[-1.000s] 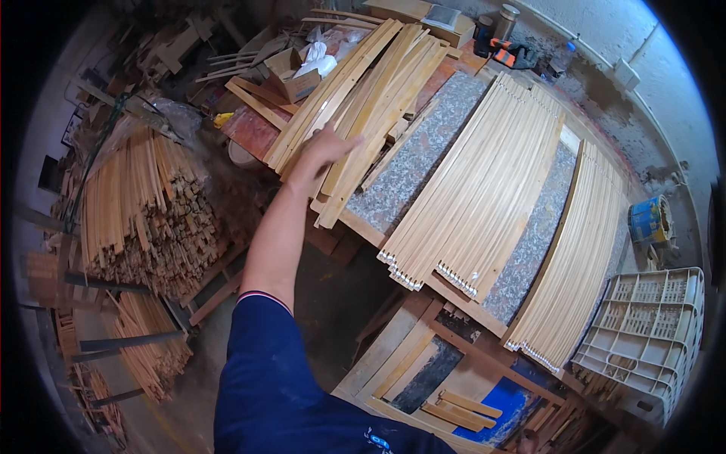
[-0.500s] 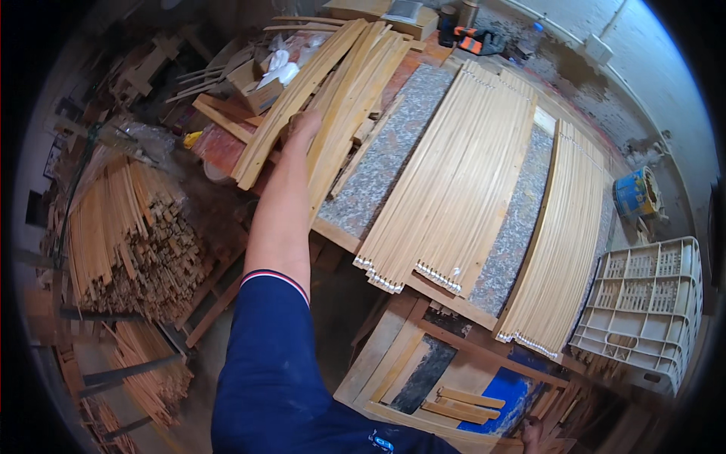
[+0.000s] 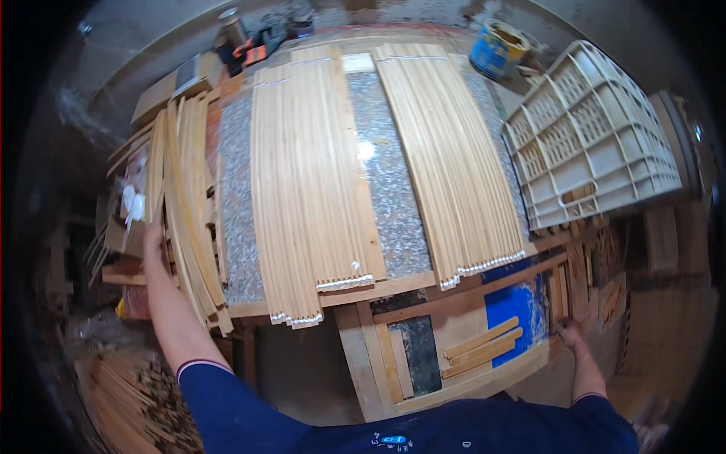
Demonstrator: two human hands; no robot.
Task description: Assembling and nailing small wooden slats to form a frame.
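Clearly, the most prominent lettering is on the navy shirt [image 3: 355, 435] at the bottom of the frame: a light-blue oval emblem [image 3: 394, 440] with small white characters around it, and a tiny white mark farther right. At the upper right, the tub [image 3: 491, 57] has a blue and yellow printed wrap; its print is too small to read.

The loose wooden strips [image 3: 185, 219] lie in an uneven, overlapping pile at the left of the frame. The left hand [image 3: 153, 236] is at this pile's left edge; its fingers are hidden among the wood, so I cannot tell whether they are spread or pinching a strip. At the lower right, the right hand [image 3: 572, 333] is beside upright brown boards [image 3: 560, 291]. Its fingers look bent, but whether they grip anything cannot be told.

Across the centre, a middle bundle [image 3: 306, 181] and a right bundle [image 3: 454, 166] of white-ended strips rest side by side on the speckled tabletop [image 3: 397, 219], bare stone showing between them. A white plastic crate [image 3: 550, 198] stands tilted at the right. A cardboard box [image 3: 147, 104] sits at the upper left, near an orange-and-black item [image 3: 257, 53].
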